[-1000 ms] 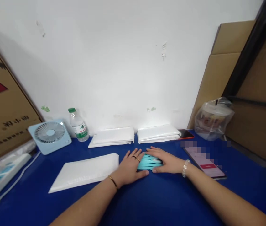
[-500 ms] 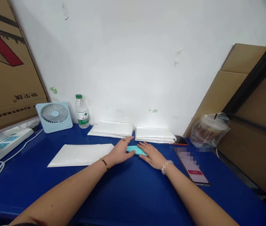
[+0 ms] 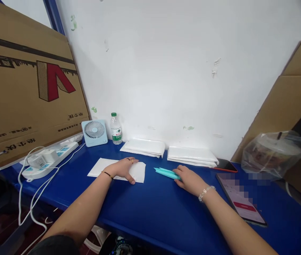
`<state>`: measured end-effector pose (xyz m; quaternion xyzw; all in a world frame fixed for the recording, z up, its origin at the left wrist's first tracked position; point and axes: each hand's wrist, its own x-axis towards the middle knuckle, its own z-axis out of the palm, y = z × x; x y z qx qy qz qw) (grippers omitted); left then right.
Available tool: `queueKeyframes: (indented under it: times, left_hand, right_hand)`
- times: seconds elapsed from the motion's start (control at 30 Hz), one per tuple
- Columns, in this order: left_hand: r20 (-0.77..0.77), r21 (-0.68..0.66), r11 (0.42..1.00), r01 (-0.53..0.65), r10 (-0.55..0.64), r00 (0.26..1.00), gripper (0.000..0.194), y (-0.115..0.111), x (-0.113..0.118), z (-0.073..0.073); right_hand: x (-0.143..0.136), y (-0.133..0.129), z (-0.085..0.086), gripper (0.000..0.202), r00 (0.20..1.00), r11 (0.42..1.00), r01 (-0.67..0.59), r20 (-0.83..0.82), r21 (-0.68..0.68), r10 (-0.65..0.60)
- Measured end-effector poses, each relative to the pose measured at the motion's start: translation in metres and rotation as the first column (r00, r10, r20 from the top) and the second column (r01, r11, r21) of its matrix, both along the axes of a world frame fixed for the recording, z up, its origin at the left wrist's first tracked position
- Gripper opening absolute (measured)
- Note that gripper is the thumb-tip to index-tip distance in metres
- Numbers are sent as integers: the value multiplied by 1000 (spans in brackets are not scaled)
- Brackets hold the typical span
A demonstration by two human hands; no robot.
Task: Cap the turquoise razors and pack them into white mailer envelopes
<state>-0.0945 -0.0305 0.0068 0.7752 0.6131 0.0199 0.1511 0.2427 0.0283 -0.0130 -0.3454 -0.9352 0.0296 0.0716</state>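
My left hand (image 3: 125, 169) lies with fingers spread on a flat white padded envelope (image 3: 97, 168) at the left of the blue table (image 3: 150, 209). Right of centre, my right hand (image 3: 189, 179) has its fingers closed on the right end of a slim turquoise bundle (image 3: 165, 172); the part under the fingers is hidden. Two stacks of white envelopes lie along the wall, one behind my left hand (image 3: 143, 146) and one behind my right hand (image 3: 191, 155).
A blue fan (image 3: 95, 132) and a water bottle (image 3: 116, 131) stand at the back left, near a power strip (image 3: 44, 169) with white cables. On the right are two phones, one large (image 3: 242, 200), one partly hidden (image 3: 226, 165), and a bagged drink cup (image 3: 271, 154).
The view has turned left. My left hand has left the turquoise bundle and moved left onto the envelope. My right hand now grips the bundle's right end.
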Motion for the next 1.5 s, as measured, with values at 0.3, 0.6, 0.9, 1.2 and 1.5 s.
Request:
queueKeyframes:
  times: [0.3, 0.6, 0.9, 1.2, 1.5]
  left_hand:
    - [-85, 449, 890, -78, 130, 988, 32, -13, 57, 22]
    - [19, 317, 948, 3, -9, 1000, 85, -53, 67, 3]
    - [-32, 91, 993, 69, -66, 997, 95, -13, 38, 16]
    - [80, 235, 956, 178, -201, 976, 74, -17, 77, 23]
    - [95, 218, 954, 206, -231, 968, 70, -11, 89, 18]
  right_hand:
    - [-5, -9, 5, 30, 971, 983, 174, 178, -66, -160]
    - [2, -7, 3, 27, 974, 990, 140, 182, 3, -138]
    - [4, -15, 12, 21, 996, 998, 31, 81, 52, -36]
    - [-4, -19, 11, 27, 988, 989, -21, 152, 147, -2]
    - [-7, -19, 4, 30, 989, 985, -33, 148, 170, 8]
